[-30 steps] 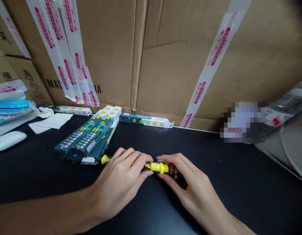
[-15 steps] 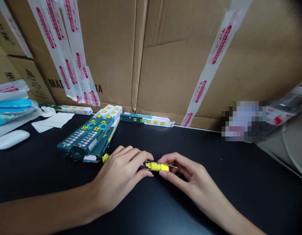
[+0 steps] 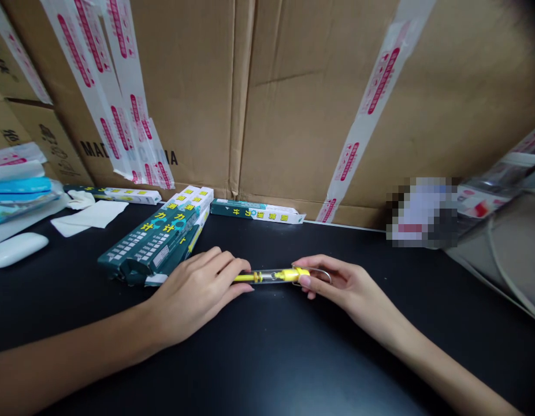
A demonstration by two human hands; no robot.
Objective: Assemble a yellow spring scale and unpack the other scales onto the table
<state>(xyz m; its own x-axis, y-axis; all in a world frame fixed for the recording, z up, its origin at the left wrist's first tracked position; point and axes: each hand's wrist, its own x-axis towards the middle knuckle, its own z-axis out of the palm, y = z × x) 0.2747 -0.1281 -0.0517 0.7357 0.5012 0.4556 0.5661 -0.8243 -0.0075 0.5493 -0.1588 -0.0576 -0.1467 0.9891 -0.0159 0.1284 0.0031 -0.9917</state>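
Note:
A tubular spring scale (image 3: 267,277) lies crosswise between my hands, just over the black table (image 3: 267,352). Its tube is clear, with a yellow rod, a metal spring and a yellow end cap showing inside. My left hand (image 3: 202,286) is wrapped over the tube's left part and hides that end. At the right end, my right hand (image 3: 337,280) pinches the yellow cap between thumb and fingers, beside a thin wire loop (image 3: 324,274). Behind my left hand, several green-and-white spring scale boxes (image 3: 157,234) lie side by side, and the left hand covers their near corner.
Another narrow box (image 3: 259,211) lies along the large taped carton (image 3: 198,86) behind the table. To the left are white tissue (image 3: 92,216), a smooth white object (image 3: 18,249) and a blue-and-white pack (image 3: 20,199). A clear plastic container (image 3: 488,196) is at the right.
My right hand has shifted slightly right and up with the cap end. More of the tube, including the rod and spring, now shows between my hands. My left hand has moved slightly left.

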